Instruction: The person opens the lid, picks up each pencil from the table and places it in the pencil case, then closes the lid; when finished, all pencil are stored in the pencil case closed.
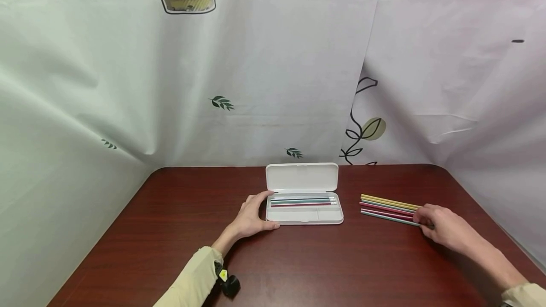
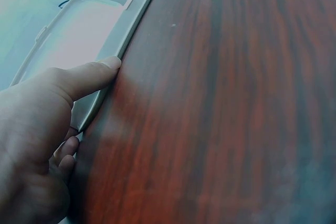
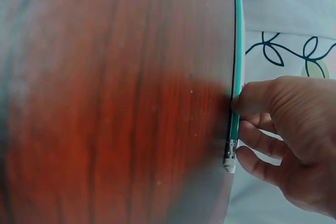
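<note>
The white pencil case [image 1: 304, 203] lies open near the middle of the dark wooden table [image 1: 170, 250], lid tipped back toward the curtain, with a few pencils already lying lengthwise in its long rear compartment; the left hand [image 1: 251, 217] steadies it at its left end, thumb [image 2: 92, 77] pressed against the tray's near edge and the other fingers curled round the end, so the case is gripped rather than merely touched. To the right, well apart from the case, a loose row of coloured pencils [image 1: 386, 206] lies side by side on the table; the right hand [image 1: 443, 229] is at their eraser ends, thumb and fingers pinching the nearest one, a teal pencil [image 3: 235, 77], which lies flat on the wood. To do this step well, the pinch should close on that one pencil alone, near its end, without nudging its neighbours out of line; lifting it level and keeping it parallel to the case would let it drop straight beside the others; the left hand's hold should stay firm, since the light tray could slide on the smooth table.
</note>
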`<action>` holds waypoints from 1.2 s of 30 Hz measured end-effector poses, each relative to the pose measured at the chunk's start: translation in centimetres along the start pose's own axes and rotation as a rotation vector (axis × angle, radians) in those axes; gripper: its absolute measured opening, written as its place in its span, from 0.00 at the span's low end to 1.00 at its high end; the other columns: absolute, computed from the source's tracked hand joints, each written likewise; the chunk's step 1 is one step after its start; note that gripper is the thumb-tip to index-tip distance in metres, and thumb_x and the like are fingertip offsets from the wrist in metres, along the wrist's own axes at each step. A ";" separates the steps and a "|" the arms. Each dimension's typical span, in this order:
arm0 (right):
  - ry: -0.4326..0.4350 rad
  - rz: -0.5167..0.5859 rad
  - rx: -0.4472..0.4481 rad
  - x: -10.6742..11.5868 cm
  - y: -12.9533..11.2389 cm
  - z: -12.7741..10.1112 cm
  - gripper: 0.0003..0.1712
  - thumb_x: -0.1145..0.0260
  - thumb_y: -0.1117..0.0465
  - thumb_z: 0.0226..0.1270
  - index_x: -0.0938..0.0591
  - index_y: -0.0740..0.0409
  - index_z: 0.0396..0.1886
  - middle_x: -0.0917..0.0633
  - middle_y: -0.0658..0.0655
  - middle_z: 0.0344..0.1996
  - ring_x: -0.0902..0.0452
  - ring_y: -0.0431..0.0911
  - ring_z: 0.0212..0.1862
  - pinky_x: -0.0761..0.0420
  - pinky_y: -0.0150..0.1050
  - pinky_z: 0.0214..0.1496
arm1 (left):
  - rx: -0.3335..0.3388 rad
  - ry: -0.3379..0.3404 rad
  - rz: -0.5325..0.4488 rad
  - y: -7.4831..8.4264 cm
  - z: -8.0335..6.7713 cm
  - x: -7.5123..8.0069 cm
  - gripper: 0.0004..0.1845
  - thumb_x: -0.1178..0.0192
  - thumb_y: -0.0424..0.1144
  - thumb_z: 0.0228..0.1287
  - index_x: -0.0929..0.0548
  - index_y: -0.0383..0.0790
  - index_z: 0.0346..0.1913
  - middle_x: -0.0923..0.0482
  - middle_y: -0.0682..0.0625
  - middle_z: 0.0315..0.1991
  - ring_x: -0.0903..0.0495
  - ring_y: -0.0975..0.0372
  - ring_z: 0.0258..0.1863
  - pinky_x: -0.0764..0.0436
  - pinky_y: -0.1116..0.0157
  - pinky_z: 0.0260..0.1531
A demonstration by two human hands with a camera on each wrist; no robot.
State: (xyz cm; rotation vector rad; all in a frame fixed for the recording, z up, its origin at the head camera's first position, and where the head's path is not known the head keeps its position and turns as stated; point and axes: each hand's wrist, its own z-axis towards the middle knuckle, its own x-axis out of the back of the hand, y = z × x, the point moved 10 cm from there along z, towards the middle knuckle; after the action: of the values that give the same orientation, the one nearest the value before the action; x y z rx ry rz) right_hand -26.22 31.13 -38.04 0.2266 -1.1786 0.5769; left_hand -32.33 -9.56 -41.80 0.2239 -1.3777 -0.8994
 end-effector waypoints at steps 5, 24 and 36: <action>-0.052 0.001 -0.010 -0.3 0.0 0.0 0.18 0.31 0.73 0.38 0.24 0.47 0.25 0.32 0.37 0.22 0.38 0.31 0.24 0.35 0.32 0.21 | -0.003 -0.001 -0.002 0.1 0.0 0.0 0.46 0.27 0.54 0.35 0.34 0.48 0.62 0.32 0.49 0.55 0.39 0.54 0.56 0.41 0.50 0.51; -0.065 0.047 0.024 -0.3 -0.2 0.1 0.19 0.34 0.74 0.37 0.24 0.46 0.27 0.32 0.37 0.23 0.38 0.32 0.24 0.36 0.31 0.22 | -0.001 -0.003 0.003 0.1 0.0 0.1 0.46 0.27 0.54 0.35 0.34 0.48 0.63 0.32 0.49 0.55 0.39 0.54 0.56 0.41 0.51 0.51; -0.013 0.062 0.075 0.5 -1.9 1.4 0.19 0.33 0.74 0.38 0.23 0.47 0.27 0.32 0.37 0.23 0.40 0.30 0.23 0.37 0.30 0.22 | -0.003 -0.001 0.003 0.2 -0.1 0.1 0.46 0.27 0.54 0.35 0.34 0.47 0.63 0.32 0.49 0.56 0.39 0.54 0.55 0.41 0.51 0.51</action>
State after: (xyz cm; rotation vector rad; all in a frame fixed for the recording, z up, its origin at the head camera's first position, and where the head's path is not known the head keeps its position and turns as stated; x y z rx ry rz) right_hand -26.18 29.04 -36.80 0.2581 -1.1807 0.6758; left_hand -32.19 -9.53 -41.68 0.2193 -1.3765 -0.8997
